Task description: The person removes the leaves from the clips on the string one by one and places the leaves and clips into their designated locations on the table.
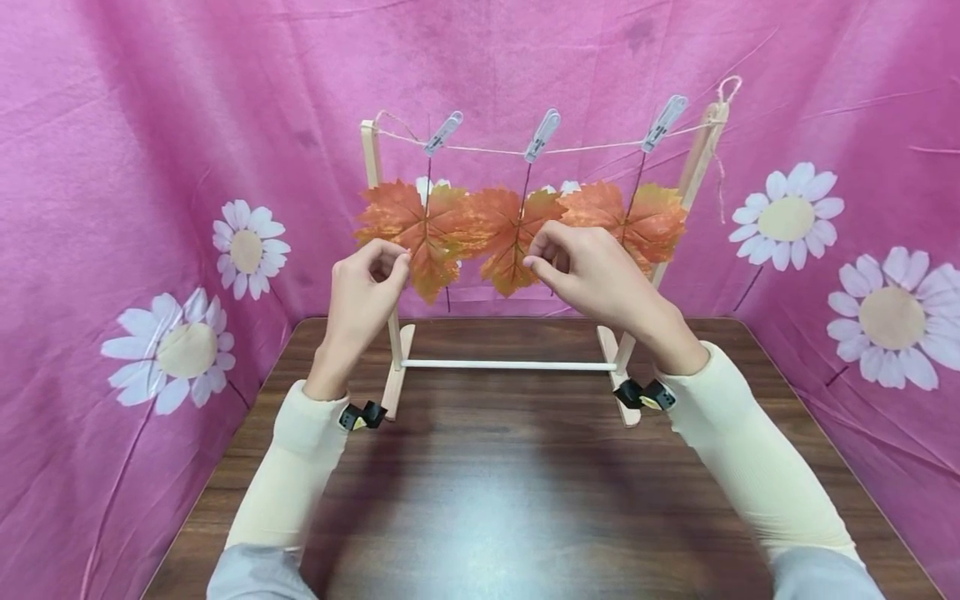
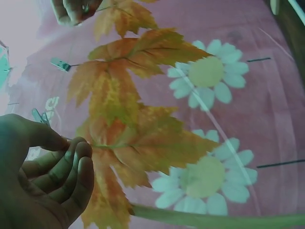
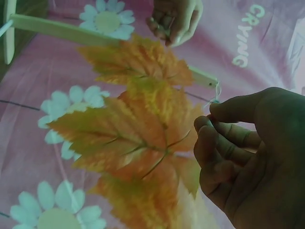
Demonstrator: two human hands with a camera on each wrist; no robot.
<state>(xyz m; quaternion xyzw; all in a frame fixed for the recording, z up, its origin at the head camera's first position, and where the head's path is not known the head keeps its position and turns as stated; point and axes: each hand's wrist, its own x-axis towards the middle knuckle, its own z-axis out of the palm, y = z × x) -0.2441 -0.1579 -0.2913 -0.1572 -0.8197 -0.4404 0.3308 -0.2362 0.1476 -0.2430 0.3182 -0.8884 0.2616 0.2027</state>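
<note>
Three orange maple leaves hang in a row: a left leaf (image 1: pixel 442 233), a middle leaf (image 1: pixel 502 237) and a right leaf (image 1: pixel 652 223). Grey clothespins (image 1: pixel 542 136) hold their dark stems on a thin string (image 1: pixel 480 150). My left hand (image 1: pixel 360 287) is raised before the left leaf's lower edge, thumb and index tips close together, nothing visible between them. In front of the middle and right leaves is my right hand (image 1: pixel 592 267), its fingers loosely curled with no object visible in them. In the right wrist view, the left hand (image 3: pixel 178 21) appears apart from the leaves.
The string runs between the wooden left post (image 1: pixel 371 154) and right post (image 1: pixel 701 158) of a rack. A white rod (image 1: pixel 510 365) joins its feet on the brown table (image 1: pixel 480 467). Behind stands a pink curtain (image 1: pixel 300 83) printed with white daisies.
</note>
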